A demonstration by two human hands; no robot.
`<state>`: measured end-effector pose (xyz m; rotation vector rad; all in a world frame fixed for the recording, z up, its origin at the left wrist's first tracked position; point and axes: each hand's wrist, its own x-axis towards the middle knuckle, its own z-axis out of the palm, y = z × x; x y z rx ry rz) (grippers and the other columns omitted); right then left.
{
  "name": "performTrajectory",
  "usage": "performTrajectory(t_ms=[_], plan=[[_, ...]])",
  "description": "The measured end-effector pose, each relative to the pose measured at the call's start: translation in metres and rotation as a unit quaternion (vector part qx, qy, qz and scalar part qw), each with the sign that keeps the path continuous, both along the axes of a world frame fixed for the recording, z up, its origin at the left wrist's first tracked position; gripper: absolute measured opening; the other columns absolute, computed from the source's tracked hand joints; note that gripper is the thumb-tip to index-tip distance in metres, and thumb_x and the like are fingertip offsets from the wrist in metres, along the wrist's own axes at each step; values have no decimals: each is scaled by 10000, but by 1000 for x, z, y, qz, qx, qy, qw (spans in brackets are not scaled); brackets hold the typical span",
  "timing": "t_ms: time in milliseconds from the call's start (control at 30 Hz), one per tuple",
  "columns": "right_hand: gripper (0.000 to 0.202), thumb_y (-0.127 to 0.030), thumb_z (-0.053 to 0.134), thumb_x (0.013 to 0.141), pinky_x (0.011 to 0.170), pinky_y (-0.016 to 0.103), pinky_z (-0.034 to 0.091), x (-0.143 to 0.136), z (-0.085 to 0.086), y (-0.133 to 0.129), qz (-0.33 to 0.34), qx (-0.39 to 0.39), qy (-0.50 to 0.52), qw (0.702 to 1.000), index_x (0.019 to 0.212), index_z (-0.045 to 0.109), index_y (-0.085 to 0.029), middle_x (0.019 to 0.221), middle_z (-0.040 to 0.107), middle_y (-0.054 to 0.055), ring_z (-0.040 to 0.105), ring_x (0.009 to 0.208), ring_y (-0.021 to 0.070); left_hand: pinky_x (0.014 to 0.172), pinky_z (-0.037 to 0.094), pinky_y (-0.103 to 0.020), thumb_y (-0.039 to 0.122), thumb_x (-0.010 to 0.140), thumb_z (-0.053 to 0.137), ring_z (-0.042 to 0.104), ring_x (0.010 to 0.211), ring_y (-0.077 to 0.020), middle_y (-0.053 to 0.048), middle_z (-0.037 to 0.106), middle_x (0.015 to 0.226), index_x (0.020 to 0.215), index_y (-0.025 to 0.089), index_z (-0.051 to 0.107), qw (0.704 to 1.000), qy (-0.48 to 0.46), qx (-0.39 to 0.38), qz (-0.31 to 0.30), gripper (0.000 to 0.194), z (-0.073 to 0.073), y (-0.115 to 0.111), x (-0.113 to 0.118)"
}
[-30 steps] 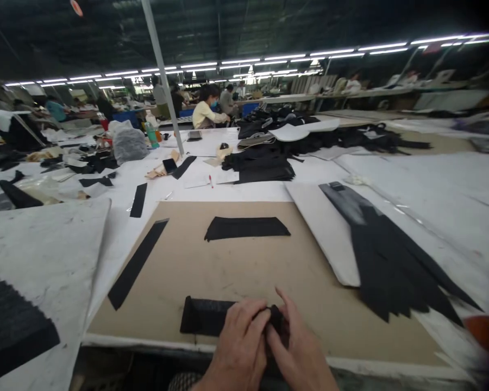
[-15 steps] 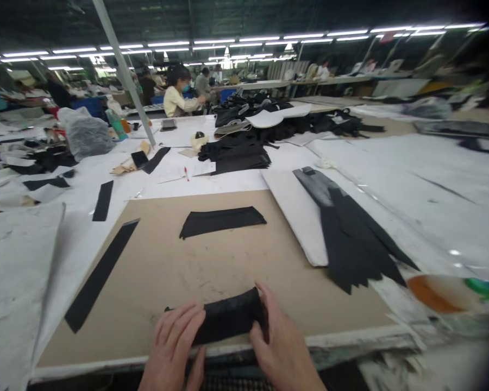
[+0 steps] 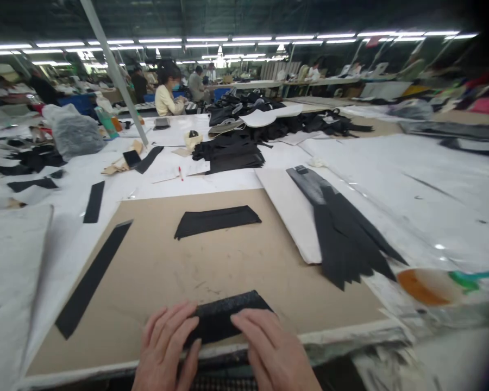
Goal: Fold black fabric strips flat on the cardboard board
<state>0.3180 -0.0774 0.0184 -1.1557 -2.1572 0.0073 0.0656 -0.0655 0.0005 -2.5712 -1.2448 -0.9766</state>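
A folded black fabric piece (image 3: 220, 315) lies at the near edge of the brown board (image 3: 146, 282). My left hand (image 3: 169, 336) rests over its left end, fingers outstretched on top and the thumb by the front edge. The fingers of my right hand (image 3: 269, 339) lie flat across its right part; that thumb is hidden. Farther back on the board is another folded black piece (image 3: 218, 221). A long black strip (image 3: 93, 279) runs slantwise along the left side.
To the right, a fan of black strips (image 3: 346, 233) overlaps a pale panel (image 3: 289, 217). An orange-and-white container (image 3: 426, 286) with something green stands at the right edge. Black pieces (image 3: 236, 155) are heaped farther back. A person (image 3: 169, 98) sits beyond a slanting pole (image 3: 116, 73).
My right hand has let go of the piece's right end, and its fingers now lie on top. My left hand stays on the left end. The view has shifted slightly.
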Motion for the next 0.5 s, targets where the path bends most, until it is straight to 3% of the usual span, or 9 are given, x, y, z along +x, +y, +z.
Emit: performTrajectory(t_ms=[67, 167, 300, 500], plan=[[343, -22, 413, 894, 731, 287, 546, -30, -8, 5, 70, 18, 11, 997, 1123, 626, -165, 1003, 689, 75, 626, 842, 187, 1069, 460, -413, 242, 951, 583, 572, 1271, -248, -107, 627, 1345, 1326, 216, 535, 996, -40, -37, 77, 380, 0, -6, -20], [223, -98, 473, 935, 708, 298, 527, -66, -25, 10, 103, 17, 15, 994, 1062, 643, -168, 962, 678, 65, 598, 795, 191, 1021, 508, -438, 311, 958, 590, 565, 1274, -269, -131, 595, 1370, 1426, 205, 447, 987, -43, -61, 144, 501, -4, -15, -40], [220, -200, 510, 945, 773, 350, 537, -82, -42, 12, 105, -4, 2, 995, 1102, 650, -137, 1050, 677, 97, 590, 884, 234, 1032, 499, -454, 275, 946, 584, 527, 1314, -278, -144, 571, 1401, 1477, 169, 406, 988, 19, -60, 143, 570, -11, -21, -45], [231, -192, 514, 938, 792, 360, 534, -79, -45, 7, 83, -33, -22, 996, 1122, 649, -154, 1071, 669, 91, 576, 907, 239, 1097, 412, -475, 97, 877, 489, 468, 1367, -274, -139, 545, 1448, 1480, 152, 410, 991, 63, -35, 110, 611, -11, -18, -29]])
